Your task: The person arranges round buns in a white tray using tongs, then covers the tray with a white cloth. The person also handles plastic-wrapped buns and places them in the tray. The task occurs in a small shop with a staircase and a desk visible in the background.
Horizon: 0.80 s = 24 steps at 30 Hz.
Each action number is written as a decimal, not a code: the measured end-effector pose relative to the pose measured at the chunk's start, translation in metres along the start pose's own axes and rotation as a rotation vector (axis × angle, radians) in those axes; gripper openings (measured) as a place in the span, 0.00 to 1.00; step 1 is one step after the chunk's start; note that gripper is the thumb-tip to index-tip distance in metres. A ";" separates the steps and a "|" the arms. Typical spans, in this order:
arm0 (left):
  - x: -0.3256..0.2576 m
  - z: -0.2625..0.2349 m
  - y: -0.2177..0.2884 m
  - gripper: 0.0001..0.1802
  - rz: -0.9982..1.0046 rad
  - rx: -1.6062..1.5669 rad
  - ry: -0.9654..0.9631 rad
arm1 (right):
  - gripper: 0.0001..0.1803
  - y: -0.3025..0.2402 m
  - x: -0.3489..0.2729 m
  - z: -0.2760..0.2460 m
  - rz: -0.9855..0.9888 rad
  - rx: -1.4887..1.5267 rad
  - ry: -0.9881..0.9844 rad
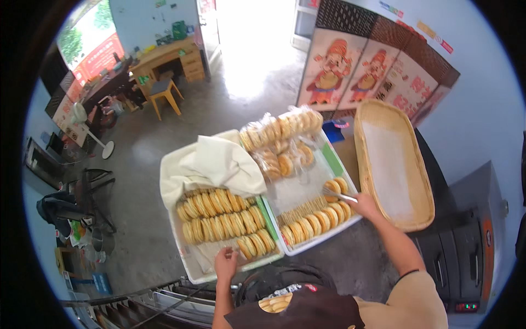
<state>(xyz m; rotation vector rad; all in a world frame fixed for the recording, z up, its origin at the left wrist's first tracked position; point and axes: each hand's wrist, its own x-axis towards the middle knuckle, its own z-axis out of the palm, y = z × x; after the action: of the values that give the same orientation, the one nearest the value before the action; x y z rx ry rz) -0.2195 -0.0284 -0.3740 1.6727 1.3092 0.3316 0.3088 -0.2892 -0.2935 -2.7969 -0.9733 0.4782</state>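
Head view looks down on two white trays set side by side, and I read the step in hand as shifting flat round cakes with tongs. My right hand (366, 207) has its fingers closed round the handle of a pair of metal tongs (339, 195), whose long axis runs from my hand up and to the left, tips pointing at the cakes (335, 186) in the far corner of the right tray (307, 189). I think the tips are at or on a cake, though the view is too small to be sure. My left hand (226, 264) rests at the near edge of the left tray (189, 257), fingers curled by a cake at the end of a row (233, 223); whether it grips one I cannot tell. A cream cloth (216, 162) covers that tray's far half, bagged cakes (279, 129) lie beyond, and a woven basket (392, 164) stands just right. Next I judge the tongs need a gentle pinch across one cake's faces, then a straight lift.
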 end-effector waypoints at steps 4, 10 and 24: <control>-0.001 0.000 -0.015 0.25 0.031 0.142 0.053 | 0.26 0.019 -0.011 0.017 0.037 0.160 0.088; -0.009 -0.011 -0.010 0.26 -0.014 0.163 0.057 | 0.21 -0.058 -0.067 -0.031 -0.035 0.429 0.172; -0.013 -0.036 -0.041 0.17 0.012 0.092 0.256 | 0.29 -0.282 -0.166 0.052 -0.456 0.175 -0.467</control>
<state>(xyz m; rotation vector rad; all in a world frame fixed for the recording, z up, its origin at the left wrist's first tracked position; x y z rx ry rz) -0.2746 -0.0226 -0.3838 1.7579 1.5222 0.5129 0.0045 -0.1711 -0.2344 -2.2431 -1.5183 1.1036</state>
